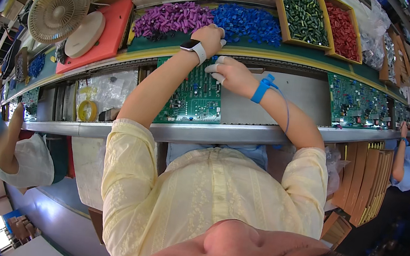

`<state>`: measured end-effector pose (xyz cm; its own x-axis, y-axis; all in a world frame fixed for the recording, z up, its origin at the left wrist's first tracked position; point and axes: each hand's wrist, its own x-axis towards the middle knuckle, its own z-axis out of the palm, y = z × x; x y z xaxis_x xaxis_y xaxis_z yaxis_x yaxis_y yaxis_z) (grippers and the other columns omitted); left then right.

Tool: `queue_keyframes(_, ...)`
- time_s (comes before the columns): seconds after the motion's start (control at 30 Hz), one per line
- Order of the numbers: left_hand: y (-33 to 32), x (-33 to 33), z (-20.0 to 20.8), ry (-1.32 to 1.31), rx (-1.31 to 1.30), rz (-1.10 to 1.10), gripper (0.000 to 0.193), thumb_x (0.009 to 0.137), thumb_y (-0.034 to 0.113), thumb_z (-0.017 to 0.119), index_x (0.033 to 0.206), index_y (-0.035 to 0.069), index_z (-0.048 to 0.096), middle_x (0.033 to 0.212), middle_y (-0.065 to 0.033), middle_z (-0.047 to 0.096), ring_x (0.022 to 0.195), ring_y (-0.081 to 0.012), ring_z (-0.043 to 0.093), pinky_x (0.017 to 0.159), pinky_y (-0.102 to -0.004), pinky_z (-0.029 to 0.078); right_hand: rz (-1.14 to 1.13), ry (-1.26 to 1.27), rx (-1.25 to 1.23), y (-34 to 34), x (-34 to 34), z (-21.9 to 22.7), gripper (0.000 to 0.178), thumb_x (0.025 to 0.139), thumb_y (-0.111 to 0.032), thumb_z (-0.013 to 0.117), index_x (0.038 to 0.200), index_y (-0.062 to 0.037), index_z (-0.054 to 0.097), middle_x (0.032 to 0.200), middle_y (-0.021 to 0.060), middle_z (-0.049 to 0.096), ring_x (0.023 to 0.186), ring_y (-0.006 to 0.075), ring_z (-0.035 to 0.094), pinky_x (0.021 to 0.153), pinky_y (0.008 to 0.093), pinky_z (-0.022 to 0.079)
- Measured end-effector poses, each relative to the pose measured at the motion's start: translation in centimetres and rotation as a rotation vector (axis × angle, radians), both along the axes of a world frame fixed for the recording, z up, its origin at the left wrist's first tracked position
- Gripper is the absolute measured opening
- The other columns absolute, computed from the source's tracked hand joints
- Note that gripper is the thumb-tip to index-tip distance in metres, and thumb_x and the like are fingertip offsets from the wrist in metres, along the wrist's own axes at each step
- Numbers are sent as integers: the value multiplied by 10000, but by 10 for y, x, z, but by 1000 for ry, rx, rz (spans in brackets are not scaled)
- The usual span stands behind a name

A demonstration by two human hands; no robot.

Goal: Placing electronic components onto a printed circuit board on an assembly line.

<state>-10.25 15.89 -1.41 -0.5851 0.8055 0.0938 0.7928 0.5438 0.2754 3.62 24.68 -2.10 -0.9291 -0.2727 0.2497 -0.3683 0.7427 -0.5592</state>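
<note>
My left hand (208, 40), with a white-strapped watch at its wrist, reaches to the near edge of the purple parts (175, 18) and the blue parts (248, 25). Its fingers are curled, and whatever they hold is hidden. My right hand (236, 76) is over the far right part of a green circuit board (191, 103), its fingers bent inward. White finger cots cover several fingertips. Small blue bits show near the right fingertips, but I cannot tell whether they are held. A blue wrist strap (260, 91) with a cord circles my right wrist.
A metal rail (179, 132) runs along the near edge. Boxes of green parts (303, 17) and red parts (340, 31) stand at the back right. More circuit boards (356, 103) lie to the right. A fan (59, 10) stands back left. Other people sit at both sides.
</note>
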Motion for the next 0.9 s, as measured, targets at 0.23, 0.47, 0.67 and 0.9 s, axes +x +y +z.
queue_keyframes(0.23, -15, -16, -7, -139, 132, -36, 235, 723, 138, 672, 915, 22, 602, 820, -142, 635, 758, -309, 613, 688, -372, 491, 26, -112, -9, -29, -18, -6, 184, 778, -91, 595, 959, -67, 620, 881, 120, 593, 857, 305, 570, 770, 402, 459)
queue_keyframes(0.47, -32, -13, 0, -205, 175, 19, 267, 722, 144, 681, 957, 25, 633, 830, -138, 654, 744, -249, 639, 697, -330, 499, 34, -86, 35, -34, -19, -11, 134, 764, -86, 596, 886, -56, 641, 864, 121, 600, 846, 304, 577, 770, 403, 463)
queue_keyframes(0.67, -73, 10, 16, -264, 421, 34, 211, 737, 123, 660, 926, 32, 644, 829, -145, 654, 742, -261, 641, 692, -330, 502, 25, -86, 42, -37, -20, -13, 152, 760, -106, 575, 889, -59, 640, 878, 128, 604, 871, 306, 579, 780, 411, 462)
queue_keyframes(0.9, -122, 35, 14, -406, 352, 179, 225, 759, 87, 660, 960, -7, 624, 834, -110, 663, 717, -161, 633, 661, -268, 495, 119, -97, 86, -27, -19, 1, 173, 764, -146, 571, 903, -73, 645, 874, 131, 603, 865, 303, 575, 765, 411, 461)
